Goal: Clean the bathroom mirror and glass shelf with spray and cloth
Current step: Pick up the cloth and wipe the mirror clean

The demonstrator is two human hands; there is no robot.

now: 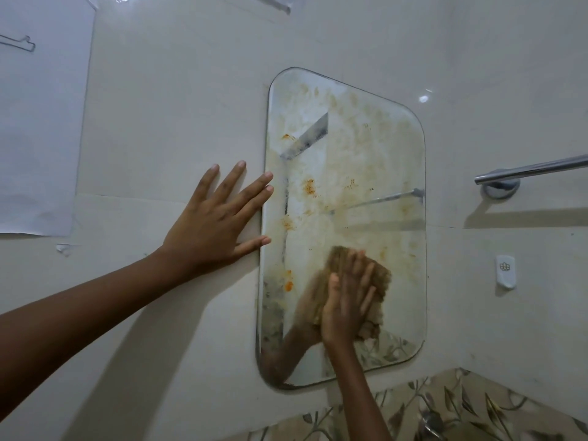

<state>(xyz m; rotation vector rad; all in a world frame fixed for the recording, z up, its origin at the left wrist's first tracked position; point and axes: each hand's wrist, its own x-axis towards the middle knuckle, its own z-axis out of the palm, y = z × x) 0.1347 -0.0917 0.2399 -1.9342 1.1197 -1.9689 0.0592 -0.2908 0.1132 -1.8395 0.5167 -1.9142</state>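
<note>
Item, far left, at nine to eleven o'clock: a white paper sheet is seen taped to the tiled wall. Item: the left hand is laid flat on the wall, arm extended from eight o'clock, fingers spread and released, nothing grasped, fingertips reaching the left edge of the mirror; a bracing pose is judged. Item, centre: the mirror, rounded at the corners, is fixed to the wall; yellowish film and orange spots are spread over most of its upper and left parts, so the wiping is judged far from finished. Item, at five o'clock on the glass: the right hand is raised from below, palm to the mirror, fingers extended and pressing a brown cloth flat against the lower glass; motion blur is noted. Item, at three o'clock: a chrome towel bar, and below it a small white wall hook. No spray bottle and no glass shelf are seen. Risks, as judged: grime may be smeared rather than lifted if the soiled cloth is not turned or the glass is wiped dry; fingerprints may be left at the mirror's left edge by the bracing fingertips; hard pressure low on the pane may strain its mounting.
</note>
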